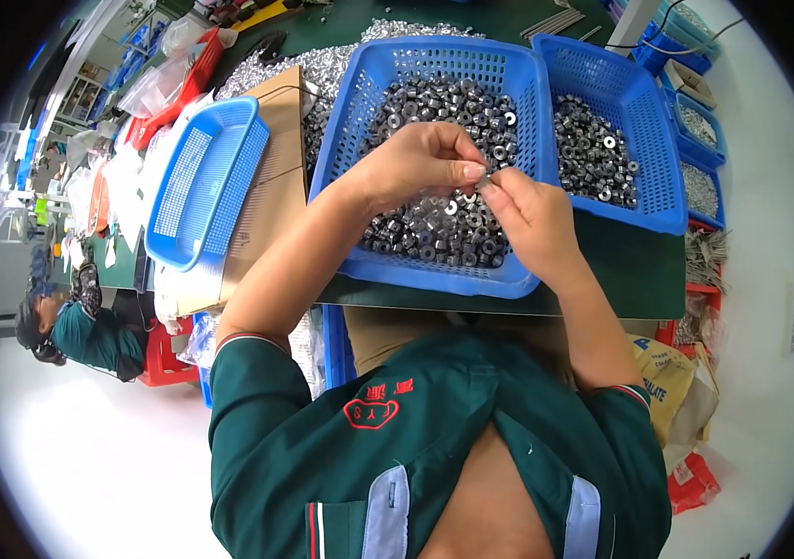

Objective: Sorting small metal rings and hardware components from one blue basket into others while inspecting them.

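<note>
Over a large blue basket [532, 102], my left hand [420, 163] and my right hand [536, 222] meet fingertip to fingertip. Both are closed in a pinch around something too small and too covered to name. Beneath them, the basket holds a pile of small ring-shaped metal parts [462, 102], dark and silvery with holes through the middle. A second blue basket [662, 177] adjoins it on the right, with similar metal parts [592, 149] inside.
An empty-looking light blue basket [215, 186] rests on cardboard [276, 140] at the left. Shiny small parts [322, 70] lie heaped behind on the green table [620, 256]. Blue bins [695, 126] line the right side. A seated person [89, 335] works far left.
</note>
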`<state>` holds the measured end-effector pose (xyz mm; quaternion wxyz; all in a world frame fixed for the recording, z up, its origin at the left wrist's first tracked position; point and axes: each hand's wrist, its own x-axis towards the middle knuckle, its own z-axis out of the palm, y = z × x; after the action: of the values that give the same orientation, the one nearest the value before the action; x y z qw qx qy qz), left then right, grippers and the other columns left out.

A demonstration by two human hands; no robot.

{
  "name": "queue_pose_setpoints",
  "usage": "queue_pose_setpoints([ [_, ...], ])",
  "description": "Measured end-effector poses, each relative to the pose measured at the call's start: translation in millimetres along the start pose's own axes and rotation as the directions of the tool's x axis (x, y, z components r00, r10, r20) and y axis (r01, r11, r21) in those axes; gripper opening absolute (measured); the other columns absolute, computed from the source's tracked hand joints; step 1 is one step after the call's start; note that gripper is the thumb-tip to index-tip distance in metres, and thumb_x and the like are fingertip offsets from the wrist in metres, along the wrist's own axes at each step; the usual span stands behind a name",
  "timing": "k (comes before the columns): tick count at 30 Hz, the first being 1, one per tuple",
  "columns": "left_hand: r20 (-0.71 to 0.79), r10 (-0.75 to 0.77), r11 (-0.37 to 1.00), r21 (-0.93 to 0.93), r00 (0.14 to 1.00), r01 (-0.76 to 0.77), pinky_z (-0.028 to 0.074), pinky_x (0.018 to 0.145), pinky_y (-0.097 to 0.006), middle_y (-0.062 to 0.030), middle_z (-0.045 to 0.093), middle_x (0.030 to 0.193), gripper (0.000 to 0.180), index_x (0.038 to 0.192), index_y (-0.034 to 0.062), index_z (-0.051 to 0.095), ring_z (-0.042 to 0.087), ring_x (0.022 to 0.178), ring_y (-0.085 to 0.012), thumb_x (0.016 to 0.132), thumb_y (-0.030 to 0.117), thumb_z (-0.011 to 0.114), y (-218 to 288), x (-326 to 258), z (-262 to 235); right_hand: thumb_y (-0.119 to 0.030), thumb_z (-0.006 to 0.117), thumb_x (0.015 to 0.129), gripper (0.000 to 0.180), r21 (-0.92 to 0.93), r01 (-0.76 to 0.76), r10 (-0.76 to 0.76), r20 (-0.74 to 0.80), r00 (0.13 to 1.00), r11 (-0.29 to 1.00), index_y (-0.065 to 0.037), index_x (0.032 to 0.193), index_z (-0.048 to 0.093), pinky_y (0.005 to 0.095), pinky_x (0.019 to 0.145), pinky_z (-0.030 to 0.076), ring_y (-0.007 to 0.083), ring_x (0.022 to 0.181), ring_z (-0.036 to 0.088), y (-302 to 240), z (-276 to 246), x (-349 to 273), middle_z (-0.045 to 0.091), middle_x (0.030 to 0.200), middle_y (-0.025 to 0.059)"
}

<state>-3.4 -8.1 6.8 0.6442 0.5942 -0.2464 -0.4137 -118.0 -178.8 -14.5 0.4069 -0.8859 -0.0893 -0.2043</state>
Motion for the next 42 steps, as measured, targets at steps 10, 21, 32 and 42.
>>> queue_pose_setpoints([
  [10, 0.067, 0.11, 0.989, 0.092, 0.992, -0.116, 0.043, 0.06, -0.019, -0.0042, 0.065, 0.09, 0.016, 0.103, 0.0023, 0.062, 0.056, 0.07, -0.0077, 0.089, 0.01, 0.064, 4.5, -0.6, -4.7, -0.026, 0.056, 0.094, 0.027, 0.192, -0.11, 0.096, 0.082, 0.992, 0.975, -0.005, 0.077, 0.058, 0.0394, 0.048, 0.039, 0.0314, 0.052, 0.056, 0.2, -2.1, 5.5, 0.054, 0.058, 0.0135],
  [21, -0.038, -0.29, 0.945, -0.168, 0.956, 0.28, 0.038, 0.052, -0.021, -0.0072, 0.061, 0.091, 0.018, 0.106, 0.0084, 0.059, 0.049, 0.065, -0.0093, 0.095, 0.022, 0.058, 9.9, 38.8, -5.8, -0.027, 0.061, 0.088, 0.024, -0.124, 0.124, -0.118, 0.052, 0.992, 0.984, -0.009, 0.074, 0.053, 0.0465, 0.049, 0.042, 0.0368, 0.055, 0.057, -0.9, 3.7, 0.1, 0.055, 0.058, 0.0147],
  [32, 0.342, -0.005, 0.199, 0.921, 0.94, -0.334, 0.051, 0.075, -0.038, -0.012, 0.068, 0.092, 0.029, 0.098, 0.0138, 0.071, 0.065, 0.084, -0.0288, 0.072, 0.007, 0.062, 5.7, 219.4, 88.6, -0.029, 0.058, 0.088, 0.023, -0.302, 0.175, -0.119, 0.195, 0.973, 0.937, -0.008, 0.079, 0.061, 0.0458, 0.05, 0.044, 0.0332, 0.057, 0.06, -0.7, 6.8, -1.7, 0.059, 0.06, 0.0123],
  [42, 0.309, 0.389, 0.102, 0.922, 0.868, -0.374, 0.049, 0.089, -0.042, -0.0156, 0.065, 0.103, 0.028, 0.105, 0.0106, 0.069, 0.061, 0.099, -0.0318, 0.077, 0.012, 0.068, 13.6, 184.5, 56.9, -0.028, 0.056, 0.089, 0.023, -0.233, 0.235, -0.22, 0.087, 0.972, 0.944, -0.01, 0.076, 0.061, 0.0457, 0.049, 0.046, 0.0345, 0.055, 0.062, 4.7, 6.8, -2.8, 0.06, 0.058, 0.0145],
])
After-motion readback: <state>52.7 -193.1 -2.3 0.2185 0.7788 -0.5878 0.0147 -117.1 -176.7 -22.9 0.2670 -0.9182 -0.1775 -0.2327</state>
